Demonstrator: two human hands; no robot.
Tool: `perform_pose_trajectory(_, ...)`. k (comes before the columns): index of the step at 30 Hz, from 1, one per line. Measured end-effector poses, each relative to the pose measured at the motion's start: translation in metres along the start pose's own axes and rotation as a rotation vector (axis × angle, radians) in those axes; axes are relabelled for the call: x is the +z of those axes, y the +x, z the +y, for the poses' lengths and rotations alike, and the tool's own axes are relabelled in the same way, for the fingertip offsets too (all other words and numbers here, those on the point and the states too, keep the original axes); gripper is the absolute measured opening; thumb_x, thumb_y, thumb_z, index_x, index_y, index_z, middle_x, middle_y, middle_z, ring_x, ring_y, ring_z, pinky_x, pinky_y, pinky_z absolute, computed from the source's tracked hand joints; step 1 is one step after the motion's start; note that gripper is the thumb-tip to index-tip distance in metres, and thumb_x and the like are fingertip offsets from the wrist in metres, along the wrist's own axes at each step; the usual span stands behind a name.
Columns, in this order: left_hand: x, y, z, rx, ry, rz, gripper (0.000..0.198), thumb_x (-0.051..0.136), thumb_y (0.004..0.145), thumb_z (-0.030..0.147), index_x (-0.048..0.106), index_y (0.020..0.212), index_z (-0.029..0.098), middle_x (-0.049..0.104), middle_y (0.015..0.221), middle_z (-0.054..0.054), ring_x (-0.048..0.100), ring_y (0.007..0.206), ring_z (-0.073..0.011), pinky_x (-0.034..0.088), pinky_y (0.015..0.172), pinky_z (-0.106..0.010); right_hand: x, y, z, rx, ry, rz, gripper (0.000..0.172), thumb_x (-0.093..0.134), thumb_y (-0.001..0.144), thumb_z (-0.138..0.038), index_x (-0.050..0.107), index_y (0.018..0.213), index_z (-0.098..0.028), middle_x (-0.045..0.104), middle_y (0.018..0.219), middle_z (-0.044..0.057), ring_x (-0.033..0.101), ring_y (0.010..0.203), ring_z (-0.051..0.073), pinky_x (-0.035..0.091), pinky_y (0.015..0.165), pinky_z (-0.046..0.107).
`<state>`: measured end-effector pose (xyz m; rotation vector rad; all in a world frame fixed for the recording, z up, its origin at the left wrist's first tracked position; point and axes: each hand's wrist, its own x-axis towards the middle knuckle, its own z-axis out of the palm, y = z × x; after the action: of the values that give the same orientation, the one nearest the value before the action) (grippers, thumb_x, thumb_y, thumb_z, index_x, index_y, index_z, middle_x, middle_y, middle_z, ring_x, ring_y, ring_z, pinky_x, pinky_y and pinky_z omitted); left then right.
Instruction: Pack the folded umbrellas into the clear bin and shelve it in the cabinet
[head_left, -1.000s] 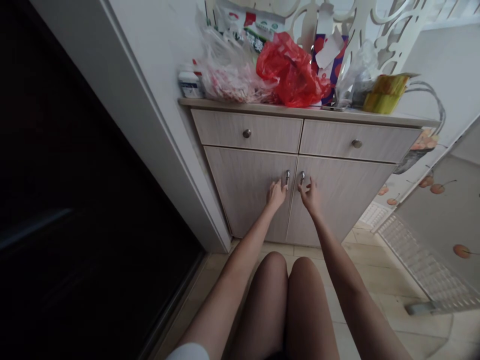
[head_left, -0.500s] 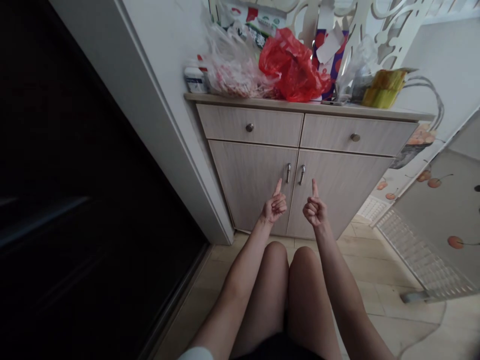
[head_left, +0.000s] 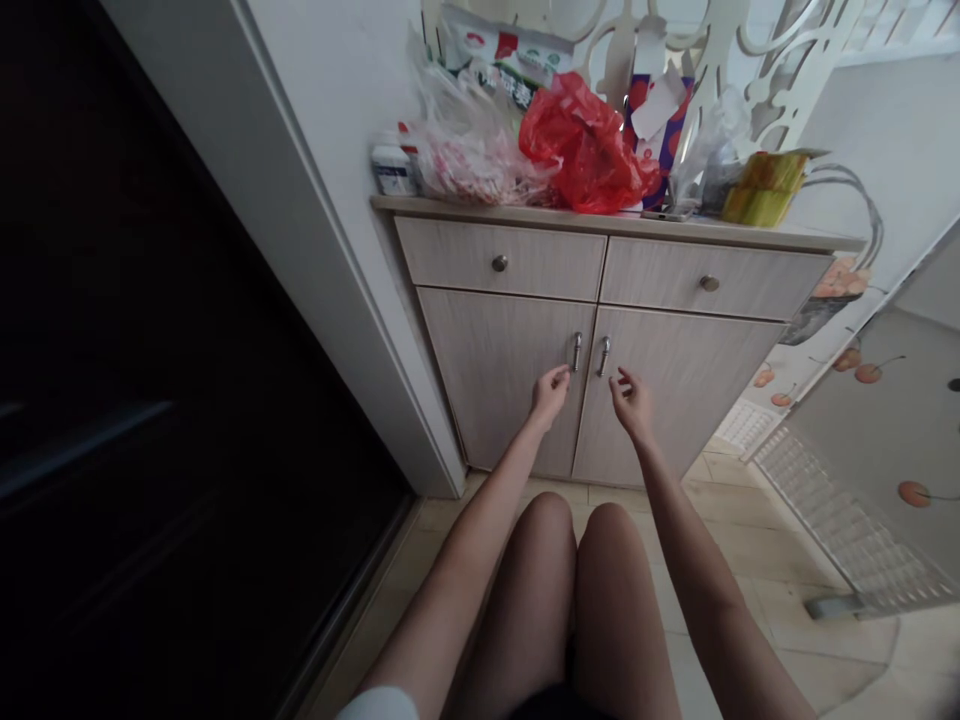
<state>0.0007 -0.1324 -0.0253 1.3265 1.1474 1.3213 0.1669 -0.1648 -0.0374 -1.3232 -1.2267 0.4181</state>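
Note:
A pale wood-grain cabinet point(head_left: 502, 375) stands in front of me with both lower doors closed. Its left door handle point(head_left: 577, 352) and right door handle point(head_left: 604, 356) are slim, upright metal pulls on either side of the centre seam. Just below and left of the left handle is my left hand point(head_left: 552, 394), its fingers loosely curled and partly apart, holding nothing. My right hand point(head_left: 631, 402) is to the lower right of the other handle, thumb and fingers bent with a gap between them. Neither hand visibly grips a handle.
On the cabinet top lie a red plastic bag point(head_left: 585, 145), a clear bag point(head_left: 480, 150), a white jar point(head_left: 392, 170) and a yellow package point(head_left: 765, 188). Above the doors are two drawers with round knobs. A dark door point(head_left: 187, 450) fills the left side; my knees are below my hands.
Both index fingers were stretched out, pointing at the doors; now they are bent in with the other fingers. The hands have come up slightly, nearer the handles. The view has tilted a little.

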Motion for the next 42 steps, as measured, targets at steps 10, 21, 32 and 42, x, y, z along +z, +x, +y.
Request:
perform_pose_trajectory(10, 0.039, 0.05, -0.009, 0.21, 0.606, 0.093, 0.021, 0.047, 0.098, 0.02, 0.066, 0.104, 0.013, 0.071, 0.097, -0.016, 0.067, 0.092, -0.0229, 0.045, 0.082, -0.03, 0.049, 0.054, 0.003, -0.051, -0.313, 0.005, 0.038, 0.041, 0.097, -0.04, 0.063, 0.109, -0.012, 0.07, 0.093, 0.016, 0.065, 0.081, 0.023, 0.046, 0.076, 0.033)
perform_pose_trajectory(21, -0.005, -0.035, -0.027, 0.379, 0.575, 0.176, 0.017, 0.044, 0.099, 0.024, 0.059, 0.093, 0.019, 0.069, 0.084, -0.009, 0.067, 0.078, -0.0196, 0.046, 0.073, -0.027, -0.015, -0.031, 0.003, -0.198, -0.19, 0.037, 0.037, 0.042, 0.095, -0.05, 0.061, 0.1, -0.02, 0.071, 0.092, 0.009, 0.067, 0.081, 0.022, 0.049, 0.075, 0.033)
perform_pose_trajectory(32, -0.107, -0.128, -0.03, 0.486, 0.467, 0.332, 0.023, 0.039, 0.098, 0.04, 0.053, 0.097, 0.022, 0.065, 0.071, -0.003, 0.066, 0.067, -0.0179, 0.051, 0.066, -0.028, -0.136, -0.134, -0.013, -0.2, -0.302, 0.236, 0.036, 0.049, 0.093, -0.049, 0.065, 0.103, -0.019, 0.072, 0.087, 0.009, 0.068, 0.078, 0.022, 0.051, 0.074, 0.034)
perform_pose_trajectory(42, -0.204, -0.16, -0.032, 0.415, 0.591, 0.661, 0.027, 0.042, 0.091, 0.045, 0.055, 0.094, 0.022, 0.066, 0.076, -0.006, 0.066, 0.069, -0.0202, 0.049, 0.06, -0.028, -0.243, -0.175, 0.022, -0.029, -0.567, 0.528, 0.05, 0.048, 0.086, -0.055, 0.063, 0.114, -0.016, 0.07, 0.09, 0.015, 0.066, 0.081, 0.029, 0.048, 0.068, 0.038)
